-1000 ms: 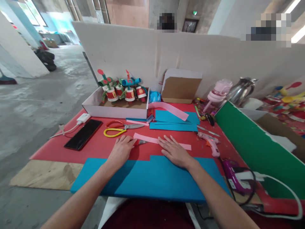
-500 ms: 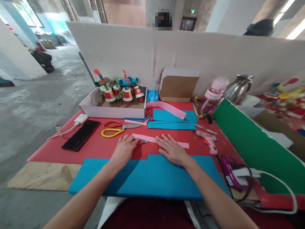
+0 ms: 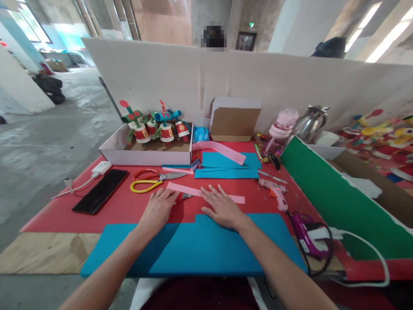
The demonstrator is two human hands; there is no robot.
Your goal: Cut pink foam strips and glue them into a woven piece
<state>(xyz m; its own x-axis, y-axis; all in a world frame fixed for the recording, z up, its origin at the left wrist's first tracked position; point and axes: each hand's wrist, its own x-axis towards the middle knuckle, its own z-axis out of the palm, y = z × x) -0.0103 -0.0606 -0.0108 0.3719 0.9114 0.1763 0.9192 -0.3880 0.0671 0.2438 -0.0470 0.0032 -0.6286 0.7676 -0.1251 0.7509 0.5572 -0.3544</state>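
Note:
My left hand (image 3: 158, 209) rests on the red table cover with its fingers curled round a small red-handled cutter (image 3: 182, 196), whose grey blade tip pokes out to the right. My right hand (image 3: 221, 206) lies flat with fingers spread, its fingertips pressing on a long pink paper strip (image 3: 237, 199). Both hands sit just beyond the far edge of a large blue sheet (image 3: 193, 247) that lies across the near side of the table. Yellow-and-red scissors (image 3: 151, 181) lie just beyond my left hand.
A black phone (image 3: 100, 196) with a white charger lies at the left. Behind are a white box (image 3: 129, 154) of paper figures, blue sheets (image 3: 226, 167) and a brown carton (image 3: 234, 122). At the right are a pink glue gun (image 3: 274, 191), a purple glue gun (image 3: 306, 234), a green board (image 3: 338, 202), a pink bottle (image 3: 280, 129) and a kettle (image 3: 309, 122).
The view has shifted, so everything sits a little further left and lower in frame. Both hands stay in the same place on the strip and cutter.

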